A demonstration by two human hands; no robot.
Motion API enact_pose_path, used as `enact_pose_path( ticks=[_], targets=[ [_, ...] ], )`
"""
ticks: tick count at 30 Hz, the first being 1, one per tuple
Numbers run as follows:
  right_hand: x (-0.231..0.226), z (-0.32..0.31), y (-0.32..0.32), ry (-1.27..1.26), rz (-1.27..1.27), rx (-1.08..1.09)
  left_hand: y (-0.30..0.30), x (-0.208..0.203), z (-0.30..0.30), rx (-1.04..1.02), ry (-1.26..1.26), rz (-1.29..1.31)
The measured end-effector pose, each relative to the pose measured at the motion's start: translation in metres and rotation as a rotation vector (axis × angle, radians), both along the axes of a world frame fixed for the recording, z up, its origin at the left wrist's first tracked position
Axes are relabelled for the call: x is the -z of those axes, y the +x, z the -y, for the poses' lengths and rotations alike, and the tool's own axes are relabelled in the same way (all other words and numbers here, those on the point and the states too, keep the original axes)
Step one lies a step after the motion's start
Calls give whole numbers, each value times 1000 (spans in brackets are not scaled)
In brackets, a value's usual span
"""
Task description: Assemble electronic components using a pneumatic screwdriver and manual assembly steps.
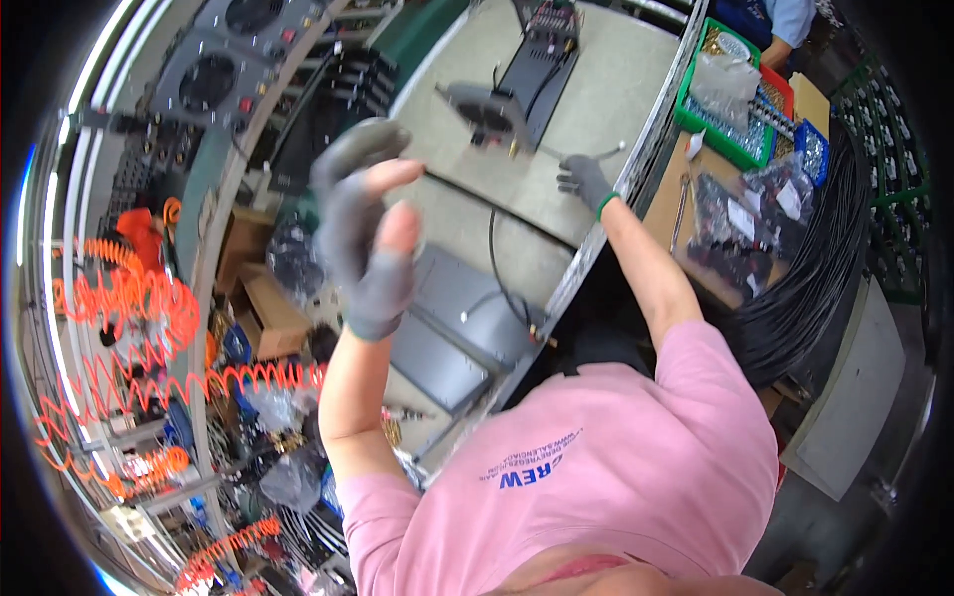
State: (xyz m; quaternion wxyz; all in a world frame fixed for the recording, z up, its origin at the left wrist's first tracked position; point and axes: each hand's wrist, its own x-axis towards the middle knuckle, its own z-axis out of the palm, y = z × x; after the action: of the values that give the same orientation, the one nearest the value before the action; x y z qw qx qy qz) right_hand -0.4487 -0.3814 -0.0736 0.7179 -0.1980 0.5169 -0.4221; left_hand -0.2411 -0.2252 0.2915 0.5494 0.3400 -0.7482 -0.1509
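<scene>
My left hand point(368, 233) is raised over the left side of the workbench, in a grey glove with bare thumb and index tips. Its thumb and index finger are apart, with nothing seen between them; motion blurs it a little. Near the bench's right edge, my gloved right hand point(584, 181) has its fingers bent around a thin grey cable point(608, 153), whose tip sticks out to the right. Beyond the hands, a dark grey metal panel point(545, 74) with wiring lies on the bench. A round-fronted dark plate point(487, 111) stands upright against its near end.
Flat grey metal panels point(437, 348) and a black cable point(494, 253) lie on the near bench. At right are a green bin point(730, 139) of screws, a wrench point(681, 214), bagged parts and a black cable bundle point(810, 288). Orange coiled hoses point(199, 382) hang left. Another person point(780, 30) is at far right.
</scene>
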Motion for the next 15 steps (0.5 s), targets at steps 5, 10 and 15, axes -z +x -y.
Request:
enact_pose_path(
  ticks=[5, 10, 15],
  targets=[
    [-8, -120, -3, -48, -65, 93, 44, -42, -155, 143, -305, -114],
    [15, -265, 7, -70, -206, 175, 61, -31, -250, 63, -523, -328],
    [32, -368, 7, 78, -226, 212, 58, -33, -290, 376, -455, -432]
  ],
)
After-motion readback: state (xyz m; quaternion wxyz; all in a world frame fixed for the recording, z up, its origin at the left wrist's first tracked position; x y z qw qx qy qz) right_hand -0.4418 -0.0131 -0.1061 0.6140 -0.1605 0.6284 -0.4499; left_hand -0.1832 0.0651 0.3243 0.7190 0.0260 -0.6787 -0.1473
